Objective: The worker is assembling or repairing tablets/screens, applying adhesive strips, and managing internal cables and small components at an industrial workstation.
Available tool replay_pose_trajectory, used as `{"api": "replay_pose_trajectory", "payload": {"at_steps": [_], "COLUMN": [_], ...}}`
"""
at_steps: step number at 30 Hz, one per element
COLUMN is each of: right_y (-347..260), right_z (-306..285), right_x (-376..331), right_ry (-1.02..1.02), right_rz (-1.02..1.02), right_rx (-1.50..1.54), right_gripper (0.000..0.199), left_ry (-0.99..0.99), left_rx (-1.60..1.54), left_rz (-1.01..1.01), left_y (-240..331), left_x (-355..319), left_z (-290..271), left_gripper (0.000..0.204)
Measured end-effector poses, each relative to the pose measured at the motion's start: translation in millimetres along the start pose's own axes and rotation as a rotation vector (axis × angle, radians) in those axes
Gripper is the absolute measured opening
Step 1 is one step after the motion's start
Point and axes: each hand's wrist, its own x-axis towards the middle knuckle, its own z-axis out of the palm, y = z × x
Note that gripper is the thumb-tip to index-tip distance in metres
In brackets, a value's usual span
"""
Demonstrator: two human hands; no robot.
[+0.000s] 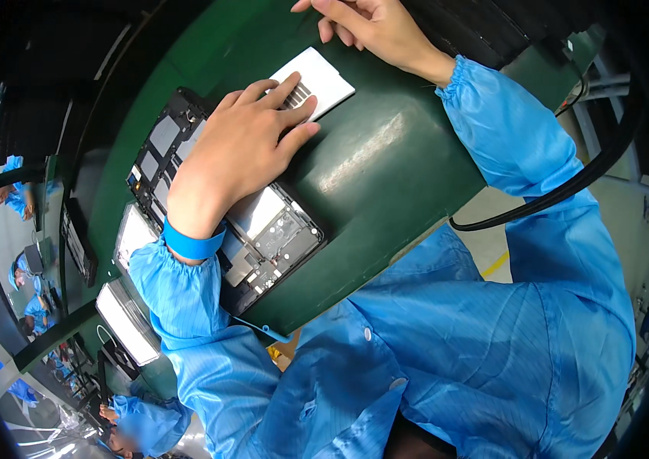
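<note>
My left hand (pixel 244 141) reaches over an opened electronic device, which looks like a laptop base (pixel 282 237) with its inner parts bare. Its fingers are spread, and the fingertips rest on a flat white rectangular piece (pixel 328 80) with dark stripes. I cannot make out what kind of piece this is. A blue band (pixel 194 241) circles my left wrist. My right hand (pixel 374 30) is raised beyond the white piece at the top edge. Its fingers are loosely bent and apart, with nothing visible in them. Part of it is cut off by the frame.
The green mat-topped table (pixel 370 199) slants across the view. White panels (pixel 129 321) lie to the left of the device. A thick black cable (pixel 546 199) hangs near my right arm. Other people in blue (pixel 149 421) work at the far left and lower left.
</note>
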Motion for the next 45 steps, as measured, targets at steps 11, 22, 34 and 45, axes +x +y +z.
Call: {"api": "replay_pose_trajectory", "payload": {"at_steps": [11,22,34,45], "right_y": [-1,-8,21,-3], "right_z": [5,1,-4,-32], "right_x": [-5,-5,-1,16], "right_ry": [-0.203,-0.303,-0.300,-0.071], "right_rz": [0.462,0.448,0.420,0.177], "right_rx": [0.284,0.098,0.112,0.425], "right_gripper": [0.024,0.021,0.023,0.022], "left_ry": [0.013,-0.001,0.007,0.556], "left_rx": [-0.053,-0.091,-0.059,-0.530], "left_rz": [0.007,0.006,-0.021,-0.137], "left_y": [-3,-6,-3,-24], "left_x": [-3,-1,-1,-94], "left_z": [6,5,4,-53], "left_gripper": [0.044,0.044,0.043,0.024]}}
